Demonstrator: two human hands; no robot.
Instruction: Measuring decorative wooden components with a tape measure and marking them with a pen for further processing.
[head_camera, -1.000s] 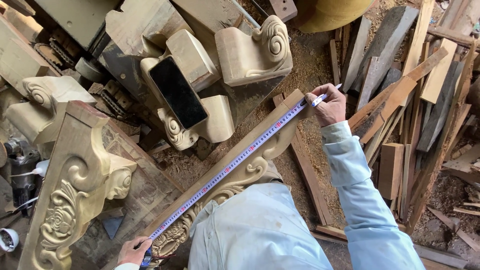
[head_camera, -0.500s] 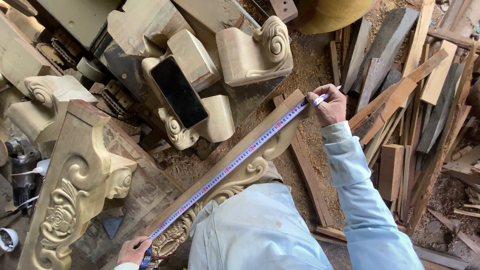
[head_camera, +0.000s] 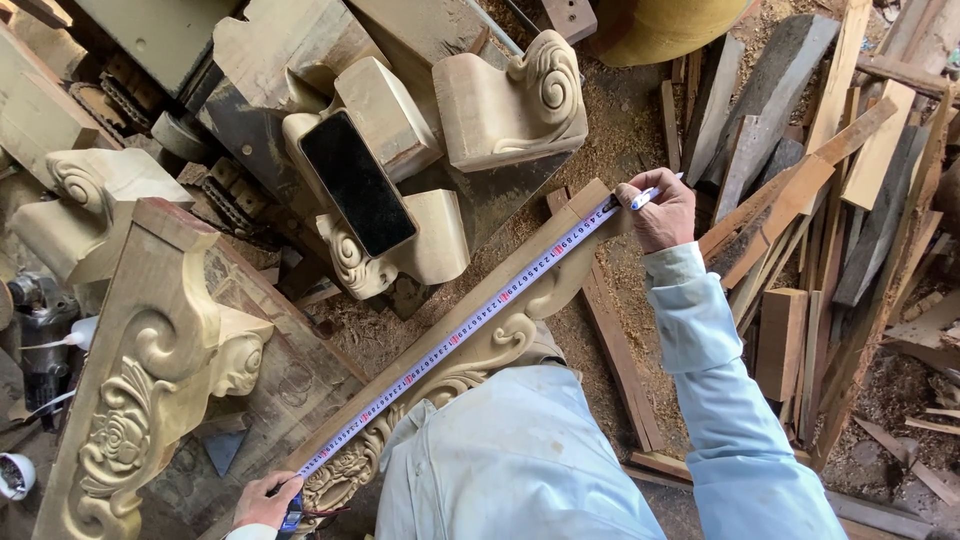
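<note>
1. A tape measure is stretched along the straight top edge of a long carved board, which lies slantwise over sawdust and offcuts, running from lower left to upper right.
2. The tape's case end is pinched in the left hand at the board's lower end; the fingers are curled shut around it.
3. The tape's far end is pressed to the board's upper end by the right hand, in which a pen is also gripped, its tip near the tape.
4. The board is judged stiff and fairly heavy; its scrolled lower edge looks fragile, so it is best gripped by the plain straight edge or the squared ends.
5. The tape is judged thin, springy and slippery, and it is likely to be kept flat only under tension.
6. Carved brackets, a dark phone and a stack of planks are seen nearby.
</note>
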